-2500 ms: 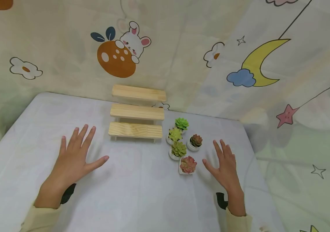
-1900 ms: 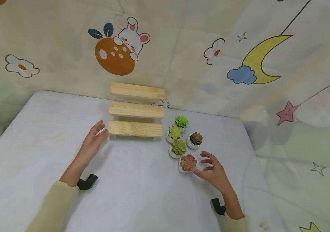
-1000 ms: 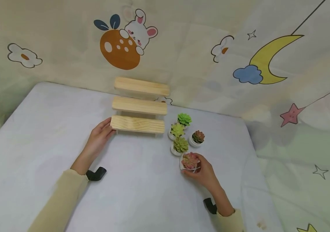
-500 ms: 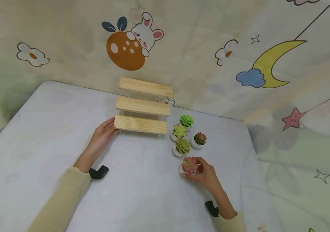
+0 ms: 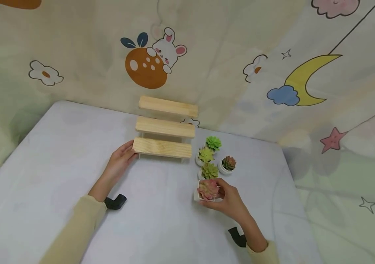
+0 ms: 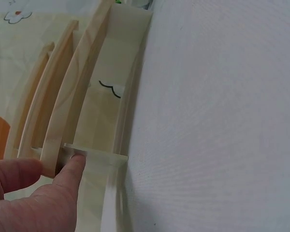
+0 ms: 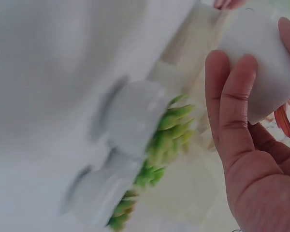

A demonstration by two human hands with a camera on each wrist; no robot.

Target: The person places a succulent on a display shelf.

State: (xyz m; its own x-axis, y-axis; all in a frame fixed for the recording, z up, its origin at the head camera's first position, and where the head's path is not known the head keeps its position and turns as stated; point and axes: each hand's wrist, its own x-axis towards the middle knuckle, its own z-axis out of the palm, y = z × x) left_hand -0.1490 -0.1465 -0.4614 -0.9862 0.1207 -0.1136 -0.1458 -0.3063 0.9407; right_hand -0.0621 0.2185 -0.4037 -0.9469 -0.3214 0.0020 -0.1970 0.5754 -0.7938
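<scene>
In the head view, a three-tier wooden display shelf with pale boards stands at the back of the table. My left hand pinches the left end of its lowest board; in the left wrist view a fingertip presses against the clear support below the board. My right hand holds a pink potted succulent by its white pot, lifted off the table. Close behind it are green potted succulents and a reddish-brown one, all in white pots.
The white-covered table reaches back to a patterned cloth backdrop right behind the shelf. The remaining succulents stand at the shelf's right, between it and the right hand. Black wrist mounts show at both wrists.
My left hand has gone from spread above the table to gripping the shelf's left end. The right hand has taken hold of the pink succulent, lifted it and shifted it slightly left.
</scene>
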